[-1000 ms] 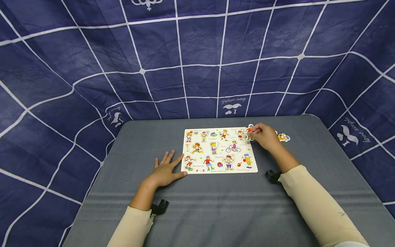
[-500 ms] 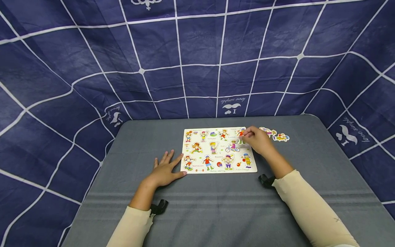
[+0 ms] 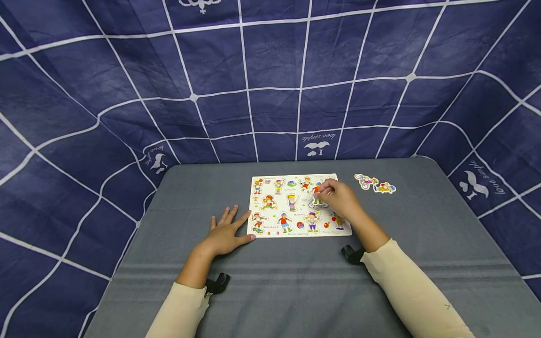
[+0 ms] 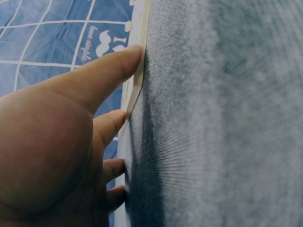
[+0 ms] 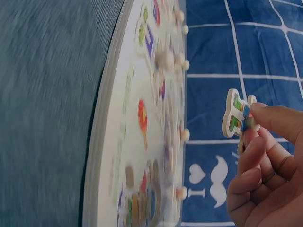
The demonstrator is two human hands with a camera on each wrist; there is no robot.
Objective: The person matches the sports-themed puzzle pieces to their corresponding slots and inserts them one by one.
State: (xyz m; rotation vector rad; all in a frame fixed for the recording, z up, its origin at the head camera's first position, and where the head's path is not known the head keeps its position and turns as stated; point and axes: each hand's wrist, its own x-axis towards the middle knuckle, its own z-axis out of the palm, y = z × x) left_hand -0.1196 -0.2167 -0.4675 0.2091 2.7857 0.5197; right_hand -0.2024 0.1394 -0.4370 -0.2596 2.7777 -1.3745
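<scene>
My right hand (image 3: 340, 201) pinches a wooden puzzle piece (image 5: 233, 115), held up clear of the puzzle board in the right wrist view. The piece shows green shoes and blue socks, and the fingers partly cover it. In the head view it overlaps the right half of the white puzzle board (image 3: 287, 235), near the cyclist picture. The board carries several child-athlete pictures, and small round knobs (image 5: 185, 135) stick up from it. My left hand (image 3: 225, 237) lies with spread fingers at the board's left edge, its thumb (image 4: 124, 61) and forefinger touching that edge.
Two loose puzzle pieces lie right of the board: a cyclist-like one (image 3: 366, 181) and another with yellow and blue colours (image 3: 385, 188). The grey cloth-covered table (image 3: 296, 286) meets a blue gridded curtain (image 3: 274, 112) at the back and sides.
My right hand has carried the puzzle piece leftward and slightly nearer, from the board's upper right corner to above its right half, uncovering the loose pieces. The left hand has stayed put.
</scene>
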